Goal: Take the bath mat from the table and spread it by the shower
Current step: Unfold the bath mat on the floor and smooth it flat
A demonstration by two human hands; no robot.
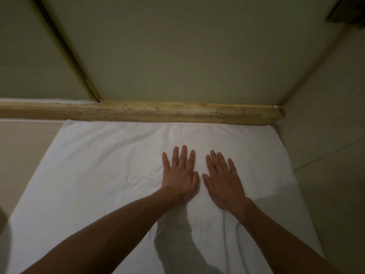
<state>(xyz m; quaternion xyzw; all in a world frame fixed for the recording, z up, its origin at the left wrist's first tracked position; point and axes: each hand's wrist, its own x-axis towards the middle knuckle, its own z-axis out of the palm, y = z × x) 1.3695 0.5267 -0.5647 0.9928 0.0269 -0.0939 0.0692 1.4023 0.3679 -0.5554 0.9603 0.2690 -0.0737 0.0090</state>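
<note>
The white bath mat (94, 175) lies spread flat on the floor, its far edge against the worn yellowish shower threshold (158, 111). My left hand (180, 175) rests palm down on the mat near its middle, fingers apart. Just to its right lies my right hand (223, 182), also flat with fingers spread. Neither hand grips the cloth. A few shallow wrinkles show left of my left hand and below my right wrist.
Behind the threshold stand frosted shower door panels (177, 52) with a metal frame strip (65, 48). A tiled wall (325, 115) closes the right side next to the mat's edge. Bare beige floor (25, 147) shows to the left.
</note>
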